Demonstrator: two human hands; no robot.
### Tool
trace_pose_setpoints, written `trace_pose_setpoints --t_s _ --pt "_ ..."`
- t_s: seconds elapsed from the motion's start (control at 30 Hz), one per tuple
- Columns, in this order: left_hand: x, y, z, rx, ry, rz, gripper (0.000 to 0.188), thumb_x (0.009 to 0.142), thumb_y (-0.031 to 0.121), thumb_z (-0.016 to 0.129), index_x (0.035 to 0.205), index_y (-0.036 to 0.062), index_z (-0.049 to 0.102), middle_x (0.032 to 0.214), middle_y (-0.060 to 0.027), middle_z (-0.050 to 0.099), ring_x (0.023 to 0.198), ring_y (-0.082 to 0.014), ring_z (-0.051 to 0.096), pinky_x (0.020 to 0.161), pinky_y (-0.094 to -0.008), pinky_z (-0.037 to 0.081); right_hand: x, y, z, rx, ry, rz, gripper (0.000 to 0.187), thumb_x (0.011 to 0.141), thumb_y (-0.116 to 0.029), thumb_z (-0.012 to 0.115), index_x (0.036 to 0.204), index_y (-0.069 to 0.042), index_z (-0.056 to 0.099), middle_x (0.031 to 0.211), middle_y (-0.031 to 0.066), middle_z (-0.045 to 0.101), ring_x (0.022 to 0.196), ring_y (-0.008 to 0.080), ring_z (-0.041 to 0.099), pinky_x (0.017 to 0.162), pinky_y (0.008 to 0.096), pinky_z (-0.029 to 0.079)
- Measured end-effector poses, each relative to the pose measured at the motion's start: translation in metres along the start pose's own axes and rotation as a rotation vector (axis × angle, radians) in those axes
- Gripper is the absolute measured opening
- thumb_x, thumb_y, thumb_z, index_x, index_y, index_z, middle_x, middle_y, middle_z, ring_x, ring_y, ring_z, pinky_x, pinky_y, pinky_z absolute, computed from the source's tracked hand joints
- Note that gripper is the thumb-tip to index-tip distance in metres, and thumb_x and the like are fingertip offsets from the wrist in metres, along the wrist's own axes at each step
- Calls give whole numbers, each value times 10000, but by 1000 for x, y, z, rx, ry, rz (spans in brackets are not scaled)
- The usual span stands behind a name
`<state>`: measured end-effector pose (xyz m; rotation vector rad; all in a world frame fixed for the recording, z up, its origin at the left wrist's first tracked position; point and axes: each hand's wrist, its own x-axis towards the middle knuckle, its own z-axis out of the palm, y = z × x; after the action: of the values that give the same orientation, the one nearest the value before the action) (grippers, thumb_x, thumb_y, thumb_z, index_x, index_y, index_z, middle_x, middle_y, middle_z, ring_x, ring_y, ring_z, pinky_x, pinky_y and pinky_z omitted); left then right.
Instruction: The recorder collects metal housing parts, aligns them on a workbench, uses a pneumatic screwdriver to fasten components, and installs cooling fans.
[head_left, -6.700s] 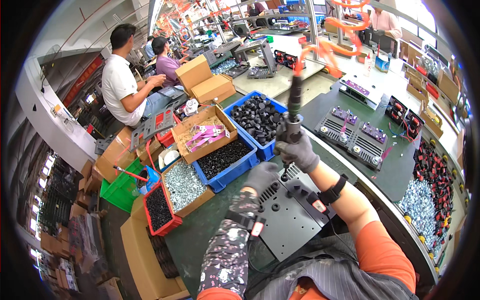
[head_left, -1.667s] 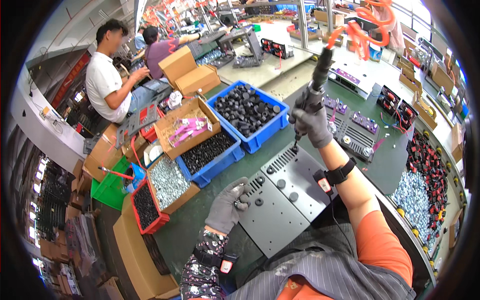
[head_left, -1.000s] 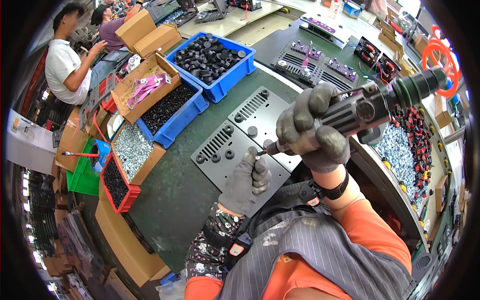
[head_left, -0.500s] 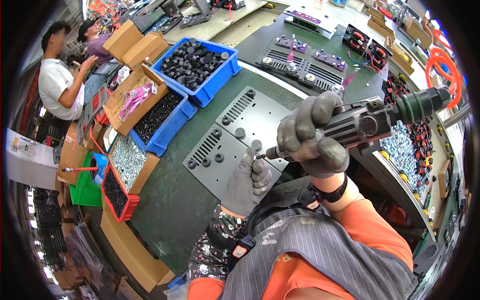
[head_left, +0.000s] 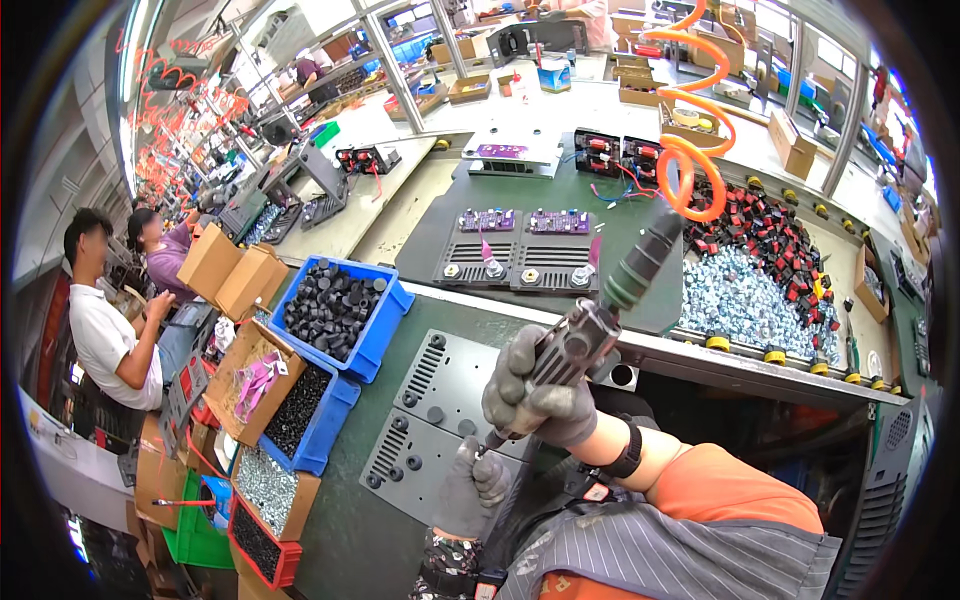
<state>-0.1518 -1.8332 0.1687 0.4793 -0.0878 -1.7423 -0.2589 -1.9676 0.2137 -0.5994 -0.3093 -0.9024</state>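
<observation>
My right hand (head_left: 545, 400), in a dark grey glove, wraps round a black air screwdriver (head_left: 578, 340) with a dark green band. The tool slants down and left, its bit (head_left: 491, 442) ending right at the fingertips of my left hand (head_left: 466, 497). That gloved left hand is closed, thumb and fingers together at the bit's end; whatever they pinch is too small or hidden. Both are over two grey slotted metal panels, a farther panel (head_left: 463, 365) and a nearer one (head_left: 385, 472), lying side by side. Round black rubber feet (head_left: 399, 423) sit on the panels.
At left stand a blue bin of black rubber feet (head_left: 352, 353), a blue bin of small black parts (head_left: 340, 420), a carton of silver screws (head_left: 305, 510) and a red bin (head_left: 288, 570). Beyond lie panels with purple circuit boards (head_left: 560, 222). An orange coiled hose (head_left: 722, 135) hangs at right.
The view has tilted up, showing more of the far workshop. The screwdriver now stands steeper, and its bit is still at my left fingertips. Both hands keep their grip.
</observation>
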Motion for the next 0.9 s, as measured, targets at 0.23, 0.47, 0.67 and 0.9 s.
trace_pose_setpoints --t_s 0.23,0.47,0.67,0.9 --pt "8 25 -12 1925 559 686 318 864 345 580 1009 65 614 809 -84 655 720 -233 619 633 -331 480 0 -20 -23 -57 271 -67 315 750 -225 592 1020 -111 475 792 28 531 665 185 569 644 349 448" --pt "23 46 -17 1987 536 438 247 819 313 616 974 126 661 842 -92 651 768 -251 616 678 -354 479 -8 -30 -27 -125 277 -22 309 734 -156 576 1009 -76 461 809 76 537 675 220 582 633 379 492" --pt "44 33 -15 2006 516 341 370 812 336 633 1086 89 606 987 -115 647 885 -281 618 768 -359 475 -5 -45 -32 -210 312 56 300 743 -142 554 1019 -63 466 804 93 554 653 228 581 602 364 491" --pt "49 35 -8 2073 347 338 363 782 278 668 1088 88 623 879 -130 647 768 -253 619 714 -334 480 12 -79 -47 -540 367 -134 309 743 -115 551 1019 2 476 733 106 541 611 220 587 522 305 468"
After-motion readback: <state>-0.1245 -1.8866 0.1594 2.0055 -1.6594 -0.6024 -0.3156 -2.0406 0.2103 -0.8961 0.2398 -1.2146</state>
